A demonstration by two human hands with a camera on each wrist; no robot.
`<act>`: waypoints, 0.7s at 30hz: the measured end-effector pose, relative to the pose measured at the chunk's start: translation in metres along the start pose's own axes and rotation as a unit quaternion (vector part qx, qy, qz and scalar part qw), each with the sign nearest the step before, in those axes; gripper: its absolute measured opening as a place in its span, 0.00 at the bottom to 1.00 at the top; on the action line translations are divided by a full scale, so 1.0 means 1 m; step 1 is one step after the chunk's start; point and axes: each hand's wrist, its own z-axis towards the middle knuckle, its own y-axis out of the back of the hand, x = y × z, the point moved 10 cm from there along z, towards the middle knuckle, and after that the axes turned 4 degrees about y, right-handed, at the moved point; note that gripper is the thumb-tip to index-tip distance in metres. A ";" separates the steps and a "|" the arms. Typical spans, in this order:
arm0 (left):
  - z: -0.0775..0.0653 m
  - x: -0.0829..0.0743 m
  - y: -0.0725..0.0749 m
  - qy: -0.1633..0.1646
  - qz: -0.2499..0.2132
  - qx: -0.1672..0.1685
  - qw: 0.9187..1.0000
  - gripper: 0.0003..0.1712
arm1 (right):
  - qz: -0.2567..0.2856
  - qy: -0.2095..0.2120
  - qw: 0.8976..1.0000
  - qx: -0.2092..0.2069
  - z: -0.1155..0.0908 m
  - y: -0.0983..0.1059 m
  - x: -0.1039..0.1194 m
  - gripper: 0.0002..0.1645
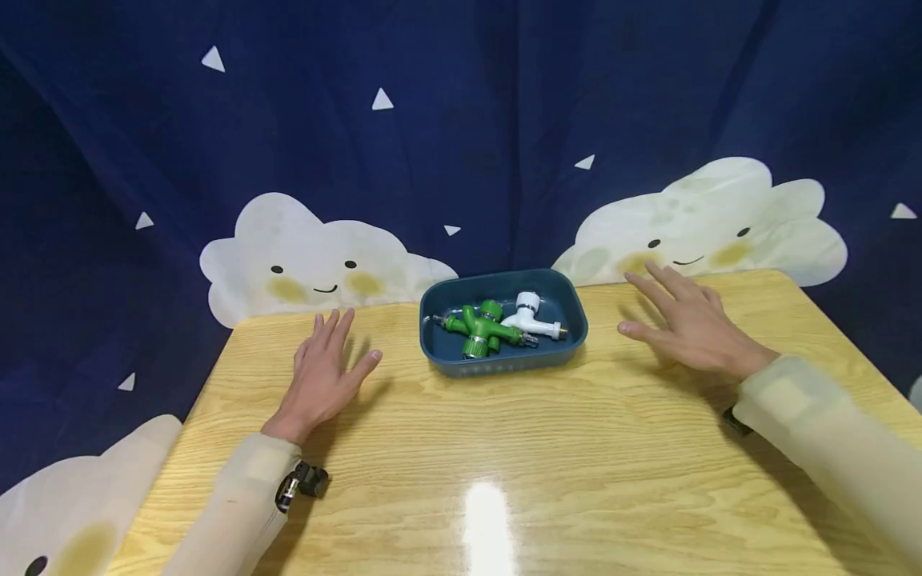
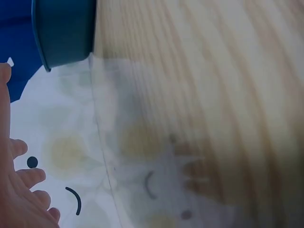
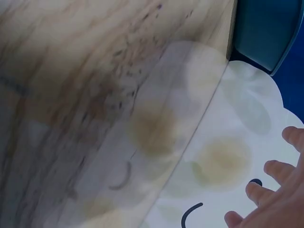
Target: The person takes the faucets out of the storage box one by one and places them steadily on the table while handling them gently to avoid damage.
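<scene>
1. Left hand (image 1: 317,388): fingers (image 1: 342,330) extended and parted, released, above the bench (image 1: 403,448).
2. Right hand (image 1: 691,322): fingers (image 1: 650,290) spread, likewise grasping nothing.
3. Blue bin (image 1: 497,366): dark, rounded-rectangular and open-topped, on the bench between the left and right fingers, apart from both.
4. Green fittings (image 1: 484,326): tap-shaped and glossy, with ribbed caps and clear ends; inside the bin, nearer the left fingers. They overlap, so their exact number is unclear.
5. White fitting (image 1: 531,322): tap-shaped, beside the green, nearer the right fingers; its ribbed cap faces the bin's far wall, its brass-coloured tip the right fingers.
6. Curtain (image 1: 461,176): navy, beyond all fingers, printed with white clouds and triangles.
</scene>
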 end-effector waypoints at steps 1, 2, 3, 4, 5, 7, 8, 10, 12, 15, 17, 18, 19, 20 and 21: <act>0.001 -0.001 -0.001 0.000 -0.006 0.000 1.000 0.51 | 0.001 0.002 1.000 -0.002 0.001 -0.001 0.001 0.51; 0.001 -0.003 -0.002 0.000 -0.011 0.001 1.000 0.50 | 0.003 0.001 1.000 -0.002 0.001 -0.001 0.002 0.51; 0.002 -0.004 -0.003 0.000 -0.019 0.001 1.000 0.50 | 0.005 0.001 1.000 -0.003 0.002 -0.002 0.002 0.51; 0.003 -0.005 -0.005 0.001 -0.025 0.003 1.000 0.50 | 0.009 -0.001 1.000 -0.004 0.002 -0.002 0.003 0.50; 0.003 -0.006 -0.006 0.003 -0.031 0.004 1.000 0.50 | 0.014 -0.002 1.000 -0.004 0.003 -0.003 0.003 0.50; 0.003 -0.008 -0.008 0.003 -0.039 0.003 0.999 0.49 | 0.027 -0.006 1.000 -0.004 0.004 -0.005 0.004 0.50; 0.002 -0.008 -0.009 0.004 -0.042 0.003 0.999 0.49 | 0.035 -0.008 0.999 -0.005 0.005 -0.006 0.005 0.50; -0.001 -0.010 -0.010 0.006 -0.048 0.002 0.999 0.48 | 0.052 -0.009 0.999 -0.011 0.007 -0.007 0.007 0.50; -0.002 -0.013 -0.010 0.007 -0.056 0.000 0.998 0.47 | 0.067 -0.012 0.997 -0.019 0.008 -0.007 0.008 0.50; -0.002 -0.017 -0.011 0.006 -0.067 -0.001 0.998 0.47 | 0.088 -0.016 0.995 -0.032 0.009 -0.008 0.010 0.50; -0.002 -0.019 -0.011 0.004 -0.075 -0.004 0.997 0.46 | 0.098 -0.018 0.994 -0.036 0.009 -0.010 0.012 0.50; -0.001 -0.020 -0.011 0.004 -0.079 -0.004 0.997 0.46 | 0.102 -0.018 0.994 -0.039 0.010 -0.011 0.013 0.50; -0.001 -0.020 -0.012 0.004 -0.082 -0.005 0.997 0.46 | 0.105 -0.018 0.993 -0.041 0.010 -0.012 0.015 0.51; -0.001 -0.020 -0.012 0.005 -0.084 -0.005 0.996 0.46 | 0.108 -0.017 0.993 -0.041 0.010 -0.013 0.016 0.51; -0.001 -0.021 -0.012 0.006 -0.089 -0.006 0.996 0.46 | 0.110 -0.015 0.993 -0.043 0.011 -0.014 0.018 0.51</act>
